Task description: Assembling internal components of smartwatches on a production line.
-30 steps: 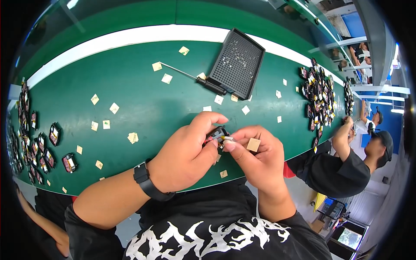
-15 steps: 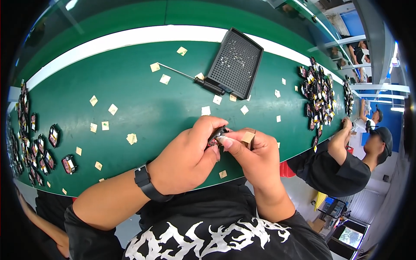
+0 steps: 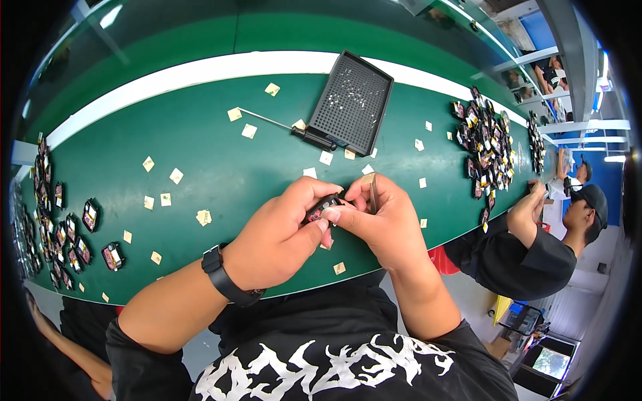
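A small black plastic-cased unit (image 3: 322, 210) with red-pink parts on its face sits in the grip of my left hand (image 3: 274, 230), over the near side of the green table. That hand's fingers and thumb are closed around it. The thumb of my right hand (image 3: 382, 220) presses on the unit's near face. Out of the curled right fingers stands a thin tan flat piece (image 3: 373, 194), seen nearly edge-on. What the right fingertips pinch behind the unit is hidden. A black watch (image 3: 226, 275) is on my left wrist.
A black perforated tray (image 3: 352, 100) with small shiny bits lies at the far side, a screwdriver (image 3: 313, 138) against its near edge. Small pale paper squares (image 3: 176, 176) are scattered about. Similar units are heaped right (image 3: 483, 140) and left (image 3: 70, 230). A co-worker (image 3: 528, 247) works at the right.
The tan piece in my right hand has turned from flat-on to nearly edge-on. The unit shows more of its face, and my hands have shifted slightly. The whole view has shifted a little.
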Motion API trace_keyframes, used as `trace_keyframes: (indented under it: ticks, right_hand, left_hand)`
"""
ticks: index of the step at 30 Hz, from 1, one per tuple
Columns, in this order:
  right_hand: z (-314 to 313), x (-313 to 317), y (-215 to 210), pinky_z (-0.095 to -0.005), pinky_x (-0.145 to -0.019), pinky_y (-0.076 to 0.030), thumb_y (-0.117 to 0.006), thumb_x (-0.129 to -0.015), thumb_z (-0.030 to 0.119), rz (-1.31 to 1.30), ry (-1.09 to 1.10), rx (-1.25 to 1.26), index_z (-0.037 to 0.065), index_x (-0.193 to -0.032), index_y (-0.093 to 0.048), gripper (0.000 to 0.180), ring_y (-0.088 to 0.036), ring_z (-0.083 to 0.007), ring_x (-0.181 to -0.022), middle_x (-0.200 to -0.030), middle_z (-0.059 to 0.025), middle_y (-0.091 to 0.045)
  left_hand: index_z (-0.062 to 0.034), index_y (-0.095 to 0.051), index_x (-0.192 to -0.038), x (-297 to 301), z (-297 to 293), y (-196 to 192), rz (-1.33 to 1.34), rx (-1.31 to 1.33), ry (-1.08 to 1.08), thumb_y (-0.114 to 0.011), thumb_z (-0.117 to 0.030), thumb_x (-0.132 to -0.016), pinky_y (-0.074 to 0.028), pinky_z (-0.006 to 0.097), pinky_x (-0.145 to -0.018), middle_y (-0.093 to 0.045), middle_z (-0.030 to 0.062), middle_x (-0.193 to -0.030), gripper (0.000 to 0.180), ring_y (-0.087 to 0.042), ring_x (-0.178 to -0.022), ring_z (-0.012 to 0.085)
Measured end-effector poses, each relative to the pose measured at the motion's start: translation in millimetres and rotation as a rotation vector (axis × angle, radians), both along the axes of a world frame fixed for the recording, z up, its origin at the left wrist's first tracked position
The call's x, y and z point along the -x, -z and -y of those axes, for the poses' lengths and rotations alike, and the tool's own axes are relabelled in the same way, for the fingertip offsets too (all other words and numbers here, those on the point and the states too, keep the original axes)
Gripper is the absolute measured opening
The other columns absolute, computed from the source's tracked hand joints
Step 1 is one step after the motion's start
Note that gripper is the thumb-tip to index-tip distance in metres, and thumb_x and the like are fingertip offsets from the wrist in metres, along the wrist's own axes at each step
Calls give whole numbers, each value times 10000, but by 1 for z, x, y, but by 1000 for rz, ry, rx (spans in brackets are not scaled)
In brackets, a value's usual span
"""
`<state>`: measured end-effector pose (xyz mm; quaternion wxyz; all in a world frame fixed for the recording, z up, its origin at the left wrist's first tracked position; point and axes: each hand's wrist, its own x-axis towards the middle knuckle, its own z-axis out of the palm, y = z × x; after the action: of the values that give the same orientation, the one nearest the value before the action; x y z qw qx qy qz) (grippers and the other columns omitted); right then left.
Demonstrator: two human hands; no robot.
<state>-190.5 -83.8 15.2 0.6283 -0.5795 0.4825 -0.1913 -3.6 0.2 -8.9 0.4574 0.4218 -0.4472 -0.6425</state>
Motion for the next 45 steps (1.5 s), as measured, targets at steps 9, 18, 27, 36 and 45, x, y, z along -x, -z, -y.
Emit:
trace_keyframes:
  ticks: [9, 18, 27, 36, 45]
  right_hand:
    - [16, 105, -16, -183, -574, -373, -739, -970, 176, -188, 409, 366, 45, -1068, -695, 170, -497, -11, -686, -853, 41, -631]
    - [30, 236, 18, -392, -954, -503, -789, -911, 206, -1020, 524, 1063, -11, -1235, -643, 416, -612, -326, -1127, -1239, -182, -605]
    - [38, 271, 35, -384, -946, -494, -730, -947, 136, -898, 431, 1037, -9, -1173, -680, 273, -632, -318, -1122, -1277, -183, -622]
    - [38, 294, 59, -312, -930, -537, -620, -1029, 51, -692, 439, 1063, -48, -1202, -672, 206, -679, -210, -1085, -1242, -128, -718]
    - [45, 330, 63, -311, -960, -544, -594, -1045, 27, -764, 368, 1346, -77, -1260, -647, 244, -694, -199, -1093, -1274, -123, -717]
  left_hand:
    - [18, -514, -1460, 1, 5, -9, -306, -235, -215, -553, 14, -1016, -542, 251, -693, -696, 169, -1163, 445, -644, -802, 116]
    - [31, -491, -1493, 0, 1, -13, -187, -223, -124, -536, 18, -1018, -575, 276, -745, -697, 210, -1193, 478, -702, -902, 172]
    - [18, -421, -1554, 0, -23, -33, -81, 156, -50, -406, 109, -865, -582, 334, -896, -623, 223, -1365, 694, -682, -982, 182]
    - [9, -533, -1474, -23, -59, -67, 269, 200, -219, -488, 101, -954, -588, 288, -824, -645, 166, -1299, 530, -693, -907, 160]
    - [-6, -695, -1241, -112, -126, -32, 1204, 96, -1013, -679, -23, -951, -536, 278, -756, -652, 69, -998, 291, -665, -846, 152]
